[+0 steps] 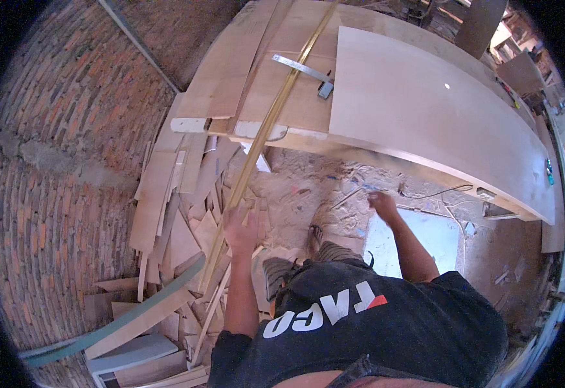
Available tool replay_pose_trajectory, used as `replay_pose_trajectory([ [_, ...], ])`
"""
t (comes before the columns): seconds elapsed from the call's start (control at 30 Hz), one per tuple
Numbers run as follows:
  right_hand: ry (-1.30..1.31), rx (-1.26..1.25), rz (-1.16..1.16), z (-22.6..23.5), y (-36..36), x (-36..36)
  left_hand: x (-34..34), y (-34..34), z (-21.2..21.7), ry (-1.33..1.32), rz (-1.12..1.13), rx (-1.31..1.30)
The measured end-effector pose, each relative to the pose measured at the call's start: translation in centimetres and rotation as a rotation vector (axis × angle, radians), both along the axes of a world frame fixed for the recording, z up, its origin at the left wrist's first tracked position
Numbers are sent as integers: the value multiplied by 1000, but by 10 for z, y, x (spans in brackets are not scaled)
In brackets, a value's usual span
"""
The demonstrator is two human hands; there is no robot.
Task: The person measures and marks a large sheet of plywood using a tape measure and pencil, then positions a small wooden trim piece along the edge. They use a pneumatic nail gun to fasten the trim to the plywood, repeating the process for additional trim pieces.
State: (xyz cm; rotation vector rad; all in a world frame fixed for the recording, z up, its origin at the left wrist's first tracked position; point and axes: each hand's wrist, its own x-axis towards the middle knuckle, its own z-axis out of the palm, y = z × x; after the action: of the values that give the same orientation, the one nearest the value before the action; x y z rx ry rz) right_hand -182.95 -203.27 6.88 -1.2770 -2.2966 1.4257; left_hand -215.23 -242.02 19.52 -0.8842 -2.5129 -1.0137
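A long, narrow gold-coloured strip [256, 139] runs from the far side of the workbench over its near edge and down toward the floor on my left. My left hand [240, 231] is closed at the strip's near part, its fingers against the strip's right side. My right hand [382, 204] hangs in front of the bench with its fingers curled. Whether anything is in it I cannot make out. A combination square [302, 68] with a silver blade lies across the strip on the bench, its head to the right.
A large pale board [418, 90] covers the right part of the workbench [360, 147]. Wood offcuts [182, 236] are piled at left, beside a brick wall [56, 194]. A green curved strip [146, 301] juts in there. A white panel [418, 236] lies below my right arm.
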Motion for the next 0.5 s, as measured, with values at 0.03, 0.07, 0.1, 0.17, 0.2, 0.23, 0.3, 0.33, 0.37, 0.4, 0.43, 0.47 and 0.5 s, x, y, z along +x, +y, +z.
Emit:
replay_pose_trajectory([
  [0.03,19,118,26,22,21,-15,-12,22,-1,-17,-33,21],
  [0.07,35,187,29,42,32,-26,-22,43,1,-30,-65,33],
  [0.1,52,254,36,59,39,-37,-33,61,6,-42,-94,43],
  [0.17,-51,152,-83,71,44,-40,-53,100,18,-225,-161,-9],
  [0.2,-98,184,-90,69,42,-35,-65,119,21,-310,-182,-31],
  [0.23,-144,214,-99,65,37,-31,-81,141,15,-342,-219,8],
  [0.3,-398,446,187,48,12,-7,-110,177,-6,-423,-289,72],
  [0.33,-661,271,258,50,-9,-9,-128,193,-4,-403,-339,57],
  [0.37,-505,378,118,-5,-19,61,-130,234,-3,-418,-432,105],
  [0.4,-603,217,73,-10,-45,61,-142,257,0,-398,-474,106],
  [0.43,-669,107,-1,-7,-74,62,-151,283,2,-386,-478,21],
  [0.47,-666,-88,-99,-13,-98,75,-159,312,3,-379,-495,-68],
  [0.5,-659,-289,-207,-24,-126,93,-165,340,0,-375,-522,-161],
])
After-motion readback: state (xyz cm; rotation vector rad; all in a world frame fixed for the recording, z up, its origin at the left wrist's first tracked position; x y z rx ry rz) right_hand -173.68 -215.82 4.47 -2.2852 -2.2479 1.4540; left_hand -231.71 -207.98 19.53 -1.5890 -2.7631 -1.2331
